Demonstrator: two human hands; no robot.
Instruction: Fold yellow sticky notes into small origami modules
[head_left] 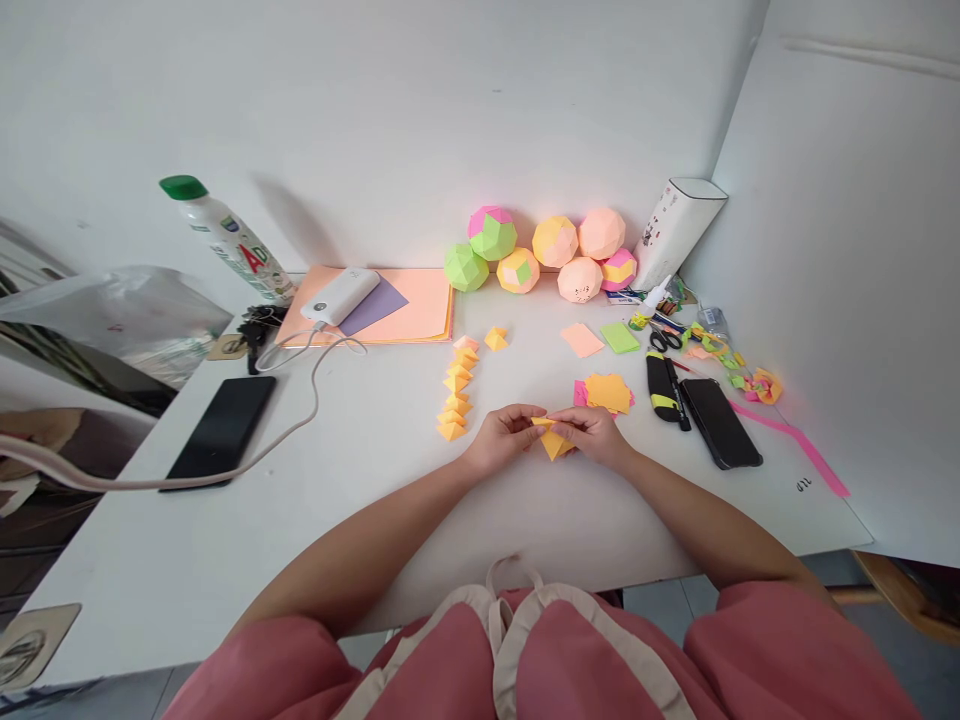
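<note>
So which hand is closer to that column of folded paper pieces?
Left. The left hand is just right of the column, beside its near end; the right hand is farther off, on the other side of the orange paper both hold.

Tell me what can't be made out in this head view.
In the head view:
Held paper: some edges, covered by the left hand and right hand.
Pink paper: mostly under the orange stack.
Cable: one end, cut off by the left edge.
Bag: partly cut off by the left edge.
Bottle: its smaller print, too small to read.
</note>
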